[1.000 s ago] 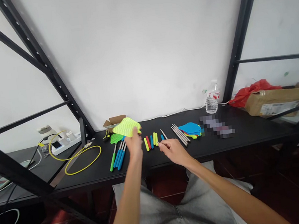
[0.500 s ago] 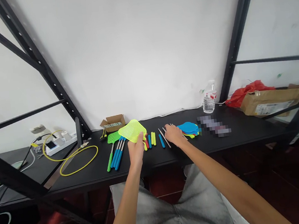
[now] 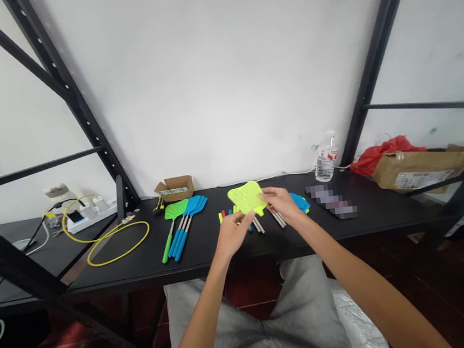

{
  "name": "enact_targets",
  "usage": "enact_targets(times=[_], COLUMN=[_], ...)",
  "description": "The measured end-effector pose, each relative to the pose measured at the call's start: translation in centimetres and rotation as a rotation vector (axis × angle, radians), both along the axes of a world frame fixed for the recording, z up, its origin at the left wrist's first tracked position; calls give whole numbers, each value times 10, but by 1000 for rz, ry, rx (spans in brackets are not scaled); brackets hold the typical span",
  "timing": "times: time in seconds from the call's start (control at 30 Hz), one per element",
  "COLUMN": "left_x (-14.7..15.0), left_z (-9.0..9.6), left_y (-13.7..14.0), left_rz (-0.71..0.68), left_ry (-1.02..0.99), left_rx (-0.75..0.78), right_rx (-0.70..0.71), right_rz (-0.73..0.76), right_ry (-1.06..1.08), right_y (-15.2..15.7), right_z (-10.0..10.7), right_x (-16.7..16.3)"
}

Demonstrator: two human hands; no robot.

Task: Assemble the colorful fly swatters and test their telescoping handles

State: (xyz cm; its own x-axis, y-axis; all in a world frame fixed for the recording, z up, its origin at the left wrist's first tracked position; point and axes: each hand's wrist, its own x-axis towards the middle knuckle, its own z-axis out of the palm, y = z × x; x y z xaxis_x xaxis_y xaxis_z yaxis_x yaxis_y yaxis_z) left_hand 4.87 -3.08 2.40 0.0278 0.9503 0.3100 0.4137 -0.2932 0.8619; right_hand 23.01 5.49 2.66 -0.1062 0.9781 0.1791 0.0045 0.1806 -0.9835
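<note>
I hold the yellow mesh head (image 3: 245,196) up over the middle of the black table (image 3: 138,271), my left hand (image 3: 234,233) pinching its near edge between thumb and fingers, my right hand (image 3: 282,203) pinching its right edge. Behind my hands, partly hidden, lie coloured grips (image 3: 221,218) and metal rods (image 3: 279,220); a blue head (image 3: 301,202) shows just right of my right hand. To the left, a green swatter (image 3: 170,231) lies beside blue swatters (image 3: 185,231), near a small open box (image 3: 175,187). A water bottle (image 3: 325,159) stands at the far right.
</note>
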Motion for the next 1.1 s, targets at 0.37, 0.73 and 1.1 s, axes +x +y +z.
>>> enact_targets(times=[0.37,0.73,1.1], left_x=[-135,-130,-124], left_z=[-2,-10,-13], left_y=[-37,-30,-30], left_rz=[741,746,727], left_ry=[928,1141,1175], left_rx=[-170,-152,-150], right_rx=[28,4,426], right_rz=[-527,-619,-537], right_ry=[-818,-1245,-966], right_y=[25,11,-35], right_z=[-8,-14,14], right_x=[108,94,26])
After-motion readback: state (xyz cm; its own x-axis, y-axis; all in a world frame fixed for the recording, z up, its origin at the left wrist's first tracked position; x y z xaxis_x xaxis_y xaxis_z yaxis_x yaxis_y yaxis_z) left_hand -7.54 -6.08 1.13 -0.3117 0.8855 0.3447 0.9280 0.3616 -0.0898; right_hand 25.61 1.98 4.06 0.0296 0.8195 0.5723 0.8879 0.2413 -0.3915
